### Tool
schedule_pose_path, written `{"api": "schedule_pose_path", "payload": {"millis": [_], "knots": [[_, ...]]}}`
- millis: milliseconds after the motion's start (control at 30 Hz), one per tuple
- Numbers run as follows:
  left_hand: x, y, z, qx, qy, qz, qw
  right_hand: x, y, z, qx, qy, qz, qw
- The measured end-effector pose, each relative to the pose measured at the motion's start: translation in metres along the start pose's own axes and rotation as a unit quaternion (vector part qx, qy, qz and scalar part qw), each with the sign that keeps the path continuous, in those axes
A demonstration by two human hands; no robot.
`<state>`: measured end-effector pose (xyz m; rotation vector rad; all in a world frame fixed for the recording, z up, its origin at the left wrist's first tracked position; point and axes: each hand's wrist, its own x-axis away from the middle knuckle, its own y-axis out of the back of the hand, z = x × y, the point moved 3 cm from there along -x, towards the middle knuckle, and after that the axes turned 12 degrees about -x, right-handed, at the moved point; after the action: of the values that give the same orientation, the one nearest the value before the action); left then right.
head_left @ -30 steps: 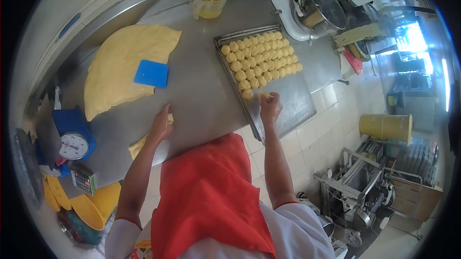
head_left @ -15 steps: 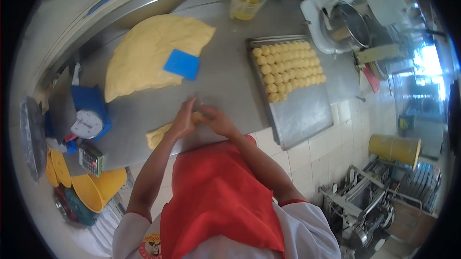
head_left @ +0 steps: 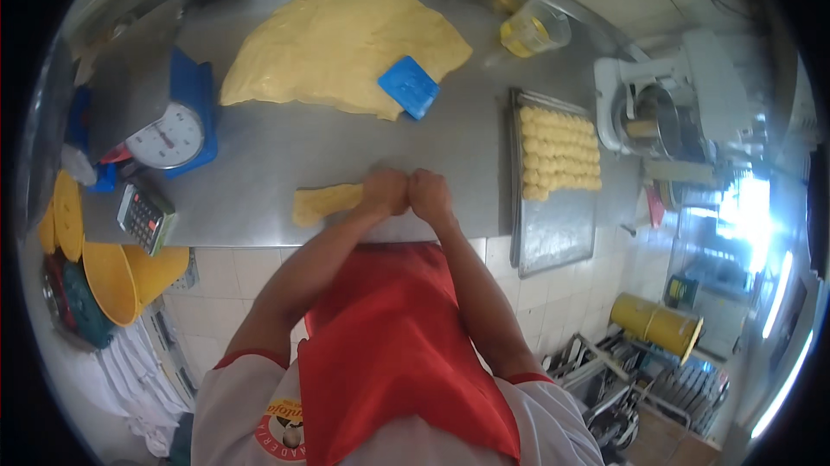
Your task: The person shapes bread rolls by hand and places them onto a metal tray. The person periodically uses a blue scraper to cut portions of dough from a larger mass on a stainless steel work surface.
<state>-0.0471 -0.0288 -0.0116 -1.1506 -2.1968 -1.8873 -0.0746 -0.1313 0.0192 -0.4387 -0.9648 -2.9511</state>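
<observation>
Both hands are together near the front edge of the steel table. My left hand (head_left: pixel 385 192) is closed at the right end of a short strip of yellow dough (head_left: pixel 324 204), which lies flat on the steel. Knuckle to knuckle with it, my right hand (head_left: pixel 430 196) is also closed; whatever lies inside its fingers is hidden. Farther back spreads a large slab of yellow dough (head_left: pixel 328 51). A blue dough scraper (head_left: pixel 409 87) rests on the slab's front right edge. To the right, rows of small dough balls (head_left: pixel 560 150) fill the far part of a metal baking tray (head_left: pixel 558 237).
A blue dial scale (head_left: pixel 207 116) and a calculator (head_left: pixel 145 218) stand at the left. Below them are yellow buckets (head_left: pixel 112 284). A clear jug of yellow liquid (head_left: pixel 529 31) is at the back, a white stand mixer (head_left: pixel 674 103) at the far right. The steel table (head_left: pixel 251 181) ends just before me.
My view has shifted, so the table things sit differently in the picture. My hands have come side by side and closed; before, their fingers were extended over a piece of dough.
</observation>
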Motion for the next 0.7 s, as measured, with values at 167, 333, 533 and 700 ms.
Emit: {"api": "schedule_pose_path", "payload": {"millis": [167,333,533,700], "knots": [[-0.022,0.034,0.027,0.198,0.123,0.01,0.972,0.069,0.036,-0.056,-0.29,0.033,0.251,0.923],[-0.012,0.041,-0.07,0.184,-0.007,0.026,0.983,0.125,0.138,-0.182,-0.421,-0.037,-0.231,0.877],[-0.031,-0.029,-0.136,0.052,-0.055,0.019,0.997,0.091,0.231,-0.258,-0.148,-0.165,-0.483,0.847],[-0.027,-0.042,-0.094,0.07,-0.139,-0.089,0.984,0.057,0.231,-0.245,-0.004,-0.185,-0.434,0.882]]}}
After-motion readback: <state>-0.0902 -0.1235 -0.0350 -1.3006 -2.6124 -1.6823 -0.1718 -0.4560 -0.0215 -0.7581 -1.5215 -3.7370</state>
